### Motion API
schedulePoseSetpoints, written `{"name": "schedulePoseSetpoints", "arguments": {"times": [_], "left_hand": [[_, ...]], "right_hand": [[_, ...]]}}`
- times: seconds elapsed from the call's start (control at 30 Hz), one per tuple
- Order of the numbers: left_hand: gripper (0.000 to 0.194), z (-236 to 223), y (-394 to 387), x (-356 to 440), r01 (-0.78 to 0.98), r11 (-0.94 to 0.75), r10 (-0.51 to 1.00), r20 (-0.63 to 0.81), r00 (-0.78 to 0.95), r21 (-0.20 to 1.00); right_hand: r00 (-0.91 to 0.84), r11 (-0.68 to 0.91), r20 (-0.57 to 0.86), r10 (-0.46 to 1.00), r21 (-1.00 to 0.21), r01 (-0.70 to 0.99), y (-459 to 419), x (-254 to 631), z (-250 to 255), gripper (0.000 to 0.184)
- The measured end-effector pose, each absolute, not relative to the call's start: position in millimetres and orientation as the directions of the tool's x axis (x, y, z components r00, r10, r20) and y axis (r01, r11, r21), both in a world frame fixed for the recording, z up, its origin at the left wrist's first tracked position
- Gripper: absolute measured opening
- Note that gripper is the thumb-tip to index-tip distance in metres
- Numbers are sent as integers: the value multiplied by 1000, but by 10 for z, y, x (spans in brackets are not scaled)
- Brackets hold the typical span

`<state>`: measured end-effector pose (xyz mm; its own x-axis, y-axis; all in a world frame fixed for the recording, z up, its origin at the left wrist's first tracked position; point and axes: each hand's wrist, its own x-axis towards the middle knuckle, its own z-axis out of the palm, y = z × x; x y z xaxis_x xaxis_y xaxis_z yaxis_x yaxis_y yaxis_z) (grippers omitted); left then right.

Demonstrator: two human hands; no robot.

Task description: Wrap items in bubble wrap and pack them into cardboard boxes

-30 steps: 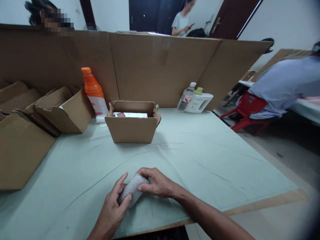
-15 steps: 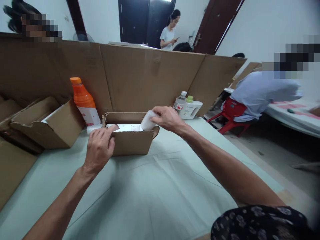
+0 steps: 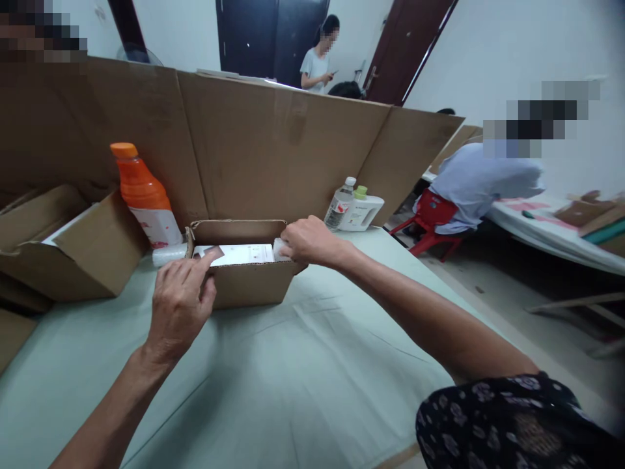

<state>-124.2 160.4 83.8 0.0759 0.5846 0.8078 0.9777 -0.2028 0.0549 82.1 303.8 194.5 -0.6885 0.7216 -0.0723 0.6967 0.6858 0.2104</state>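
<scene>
A small open cardboard box [image 3: 244, 286] stands on the pale green table [image 3: 303, 371], with a flat white packet [image 3: 239, 254] lying inside it. My right hand [image 3: 307, 241] is closed on a bubble-wrapped bundle [image 3: 280, 249] and presses it down into the box's right end. My left hand [image 3: 180, 303] rests against the box's near left corner, its fingers curled over the rim and touching the white packet.
An orange bottle [image 3: 144, 195] and a small bubble-wrapped roll [image 3: 168, 254] stand left of the box, beside open cardboard boxes [image 3: 73, 247]. A water bottle [image 3: 340, 203] and white jug [image 3: 364, 212] sit by the cardboard wall [image 3: 273, 150]. A person [image 3: 473, 185] sits on a red chair right; another stands by the far door.
Both hands left the near edge of the table and reached to the box. My right hand carried the bundle there and has now lowered it inside; my left hand steadies the box's corner.
</scene>
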Motion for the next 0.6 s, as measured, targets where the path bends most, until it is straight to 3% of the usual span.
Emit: {"name": "schedulePoseSetpoints", "arguments": {"times": [0.23,0.37,0.47,0.53,0.6], "left_hand": [[39,832,1636,-1242,983,-156,611,791,23,92],[39,822,1647,-1252,982,-165,601,799,25,94],[41,822,1658,-1262,980,-169,606,795,18,107],[43,828,1656,-1257,979,-173,603,797,22,104],[48,825,1620,-1248,976,-188,576,817,22,107]], "right_hand": [[-727,749,-182,662,134,648,3135,658,1940,17],[-726,753,-268,633,-5,658,3253,613,1821,8],[-765,790,-325,556,-78,608,3315,667,1760,13],[-790,805,-285,543,-92,587,3315,753,1777,17],[-779,769,-122,615,-129,626,3266,912,1830,18]]}}
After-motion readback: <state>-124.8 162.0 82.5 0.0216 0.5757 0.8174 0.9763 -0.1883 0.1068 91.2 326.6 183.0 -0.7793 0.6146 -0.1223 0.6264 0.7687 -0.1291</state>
